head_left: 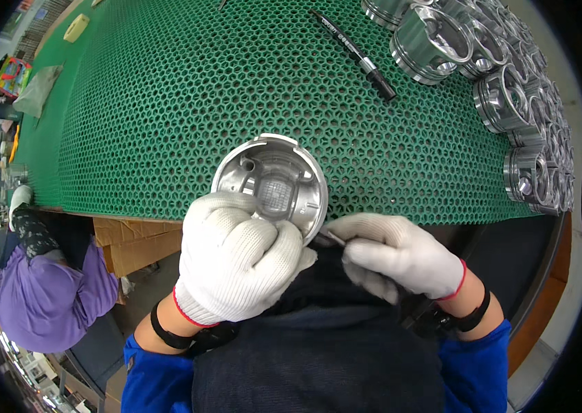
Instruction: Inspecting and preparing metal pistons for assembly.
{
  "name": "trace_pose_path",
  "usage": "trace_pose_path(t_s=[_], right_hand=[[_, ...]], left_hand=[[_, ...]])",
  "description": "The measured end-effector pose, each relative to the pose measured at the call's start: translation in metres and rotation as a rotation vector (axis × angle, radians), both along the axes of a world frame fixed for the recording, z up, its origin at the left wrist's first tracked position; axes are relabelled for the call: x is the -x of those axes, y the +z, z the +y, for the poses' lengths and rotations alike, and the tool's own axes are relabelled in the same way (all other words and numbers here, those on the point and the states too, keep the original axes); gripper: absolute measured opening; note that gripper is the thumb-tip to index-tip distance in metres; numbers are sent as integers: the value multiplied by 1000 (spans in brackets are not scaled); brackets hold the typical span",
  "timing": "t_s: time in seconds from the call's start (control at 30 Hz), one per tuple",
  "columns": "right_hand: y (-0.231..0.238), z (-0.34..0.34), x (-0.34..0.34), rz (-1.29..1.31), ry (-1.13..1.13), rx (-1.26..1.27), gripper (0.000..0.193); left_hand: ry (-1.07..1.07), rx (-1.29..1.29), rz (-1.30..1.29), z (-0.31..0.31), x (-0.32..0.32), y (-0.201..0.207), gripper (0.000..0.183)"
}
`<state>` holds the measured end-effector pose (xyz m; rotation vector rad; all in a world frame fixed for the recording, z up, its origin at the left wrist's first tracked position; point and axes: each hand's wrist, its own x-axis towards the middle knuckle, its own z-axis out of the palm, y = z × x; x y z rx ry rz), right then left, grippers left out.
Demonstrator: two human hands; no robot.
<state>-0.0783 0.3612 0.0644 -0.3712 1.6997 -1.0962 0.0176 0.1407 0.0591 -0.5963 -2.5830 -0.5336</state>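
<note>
My left hand (239, 261), in a white knit glove, is closed round the near rim of a silver engine piston (310, 196). The piston's hollow underside faces me, showing the pin bore and a patterned patch inside. To its right, my gloved right hand (401, 255) pinches a thin metal tool (334, 238), its far end close to the piston's lower right edge. Whether that tool touches the piston I cannot tell, and most of its length is hidden by the fingers.
A green perforated mat (167, 110) covers the table. On it lies a black marker (356, 55), with many pistons (504, 100) grouped at the right. Far left are a yellow tape roll (76, 28) and a plastic bag (38, 91). A person in purple (57, 296) sits left, beside cardboard (136, 244).
</note>
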Motion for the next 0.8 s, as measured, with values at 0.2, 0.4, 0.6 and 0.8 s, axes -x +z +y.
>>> trace_pose_path(t_s=[0.2,0.4,0.6,0.8], right_hand=[[-1,8,-3,-471,-283,163,58],[19,13,9,-78,-636,376,48],[29,11,5,238,-608,530,47],[-1,-14,52,1702,218,92,39]], left_hand=[[7,20,128,-23,6,6,41],[-25,-8,71,-5,4,12,44],[-15,37,-5,-54,10,13,33],[-4,-193,116,-43,62,18,16]])
